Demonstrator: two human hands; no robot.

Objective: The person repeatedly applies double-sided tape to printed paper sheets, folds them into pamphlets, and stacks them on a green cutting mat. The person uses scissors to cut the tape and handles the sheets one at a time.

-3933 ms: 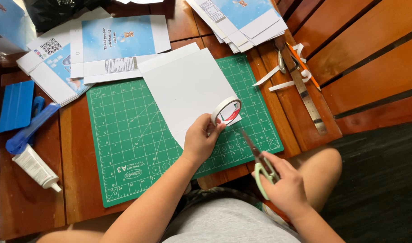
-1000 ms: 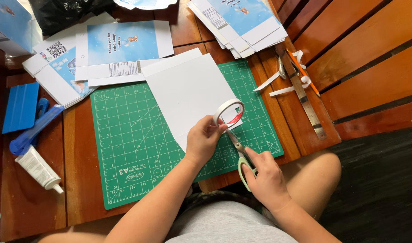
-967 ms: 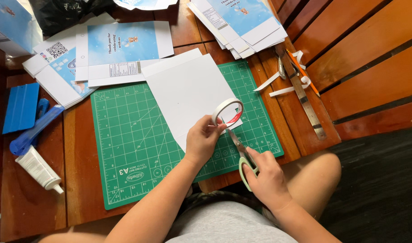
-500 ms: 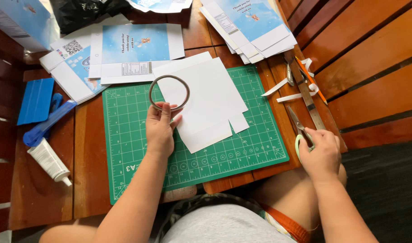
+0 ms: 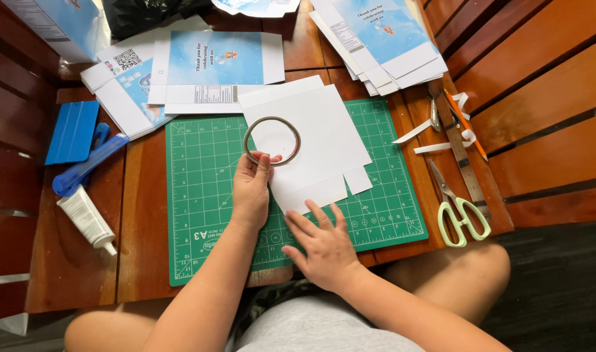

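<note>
Near the bottom centre, the right hand (image 5: 324, 248) lies flat with fingers spread on the green cutting mat (image 5: 200, 215), fingertips at the edge of the white paper sheet (image 5: 317, 143). Just above, the left hand (image 5: 251, 189) pinches the tape roll (image 5: 272, 141) upright over the sheet. Green-handled scissors (image 5: 457, 208) lie at the right; printed sheets (image 5: 213, 65) fill the top.

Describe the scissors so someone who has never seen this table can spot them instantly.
Start at the green cutting mat in the middle of the wooden table and go just past its lower right corner. The scissors lie there beside a metal ruler, closed. Their pale mint-green loop handles set them apart.
</note>
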